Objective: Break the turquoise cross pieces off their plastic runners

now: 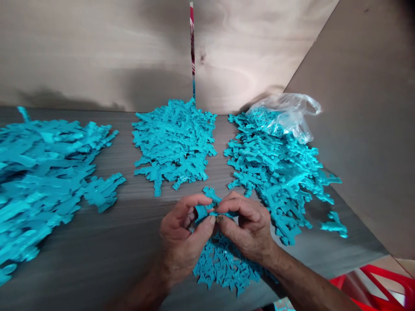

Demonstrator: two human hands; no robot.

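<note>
A turquoise plastic piece (211,195) with knobbed ends is held at the middle of the table. My left hand (188,233) pinches its left side between thumb and fingers. From the right, my right hand (248,222) grips it, the thumbs nearly touching. Fingers cover most of the piece's lower part. Beneath both hands lies a pile of small turquoise scraps (223,265) with pointed shapes.
Turquoise piles lie at the left (42,181), the back middle (175,142) and the right (279,177). A clear plastic bag (295,114) rests on the right pile. A red crate (382,285) stands at the lower right. Wooden panels (97,52) rise behind the table.
</note>
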